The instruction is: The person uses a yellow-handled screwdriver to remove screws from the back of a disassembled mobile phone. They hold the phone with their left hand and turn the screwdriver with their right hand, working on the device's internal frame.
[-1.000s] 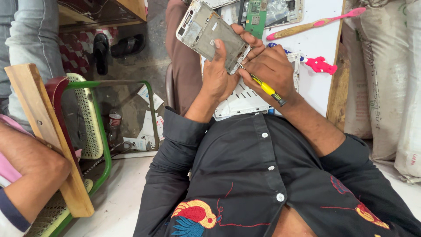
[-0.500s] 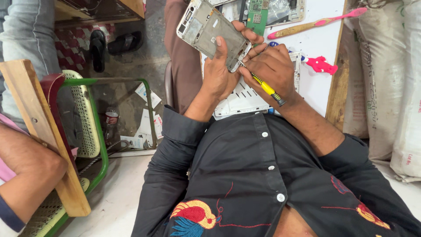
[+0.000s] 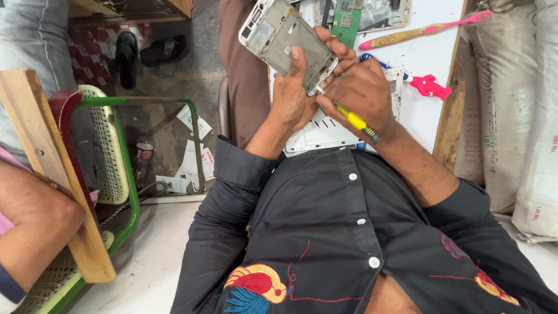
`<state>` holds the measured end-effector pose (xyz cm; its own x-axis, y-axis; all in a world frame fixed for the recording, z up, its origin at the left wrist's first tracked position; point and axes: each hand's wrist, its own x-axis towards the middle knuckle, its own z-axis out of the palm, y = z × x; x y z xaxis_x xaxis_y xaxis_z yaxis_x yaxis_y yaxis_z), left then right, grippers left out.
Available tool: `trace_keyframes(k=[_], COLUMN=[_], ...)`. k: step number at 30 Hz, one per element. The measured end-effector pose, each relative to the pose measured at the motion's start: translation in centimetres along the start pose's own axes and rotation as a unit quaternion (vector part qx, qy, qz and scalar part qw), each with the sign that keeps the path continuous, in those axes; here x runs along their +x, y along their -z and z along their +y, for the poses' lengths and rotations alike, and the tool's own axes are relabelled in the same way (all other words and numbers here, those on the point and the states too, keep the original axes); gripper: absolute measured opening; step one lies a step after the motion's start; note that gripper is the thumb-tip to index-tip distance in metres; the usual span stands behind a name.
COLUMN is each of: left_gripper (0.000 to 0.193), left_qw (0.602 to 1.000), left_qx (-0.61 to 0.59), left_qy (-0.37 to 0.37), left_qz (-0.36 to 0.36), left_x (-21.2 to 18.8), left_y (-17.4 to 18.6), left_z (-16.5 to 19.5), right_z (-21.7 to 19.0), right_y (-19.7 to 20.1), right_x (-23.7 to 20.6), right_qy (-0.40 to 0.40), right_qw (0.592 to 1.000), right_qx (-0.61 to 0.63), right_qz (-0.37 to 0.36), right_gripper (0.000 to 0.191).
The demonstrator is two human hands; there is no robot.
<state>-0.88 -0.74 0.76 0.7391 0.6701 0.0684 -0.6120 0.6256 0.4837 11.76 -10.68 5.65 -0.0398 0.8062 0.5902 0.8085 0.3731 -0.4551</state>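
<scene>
Phone frame (image 3: 285, 39): upper middle of frame, above the white bench (image 3: 427, 119).
Left hand (image 3: 293, 96): fingers closed around the frame.
Right hand (image 3: 363, 93): fingers closed on yellow screwdriver (image 3: 349, 116), tip at frame's corner.
Risk: tip may slip, likely scratching the frame.

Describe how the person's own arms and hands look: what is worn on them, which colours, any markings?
Both arms wear long dark, almost black shirt sleeves pushed up, so the forearms are bare. The left hand and right hand are bare, without gloves or a visible watch. Red embroidery marks the right sleeve near the shoulder.
</scene>
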Motion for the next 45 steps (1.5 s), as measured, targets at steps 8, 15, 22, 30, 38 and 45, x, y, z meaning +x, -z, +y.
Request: trace_keyframes(k=[8,15,22,30,38,45], left_gripper=[0.060,0.061,0.062,0.060,0.063,0.062], left_qw=[1.000,1.000,1.000,1.000,1.000,1.000], left_qx=[0.001,0.008,0.014,0.024,0.025,0.008], left_qy=[0.002,0.001,0.004,0.005,0.019,0.010], left_qz=[0.000,-0.006,-0.005,-0.003,-0.001,0.001], left_x=[0.1,0.1,0.2,0.0,-0.1,-0.1], left_y=[0.0,-0.1,-0.2,0.0,-0.5,-0.2], left_z=[-0.1,-0.1,-0.1,-0.1,0.2,0.2], right_z=[-0.2,-1.0,-0.8,0.1,0.2,-0.2], right_y=[0.0,-0.1,-0.4,-0.2,-0.2,-0.1], right_x=[0.2,0.2,0.1,0.0,0.1,0.1], right_qy=[0.001,-0.002,0.008,-0.011,-0.001,-0.009], right_qw=[1.000,0.998,0.998,1.000,0.998,0.999], right_qx=[-0.008,-0.060,-0.060,0.022,0.056,0.024], right_qz=[0.008,0.022,0.025,0.003,-0.011,0.028], right_gripper=[0.020,0.021,0.023,0.020,0.017,0.020])
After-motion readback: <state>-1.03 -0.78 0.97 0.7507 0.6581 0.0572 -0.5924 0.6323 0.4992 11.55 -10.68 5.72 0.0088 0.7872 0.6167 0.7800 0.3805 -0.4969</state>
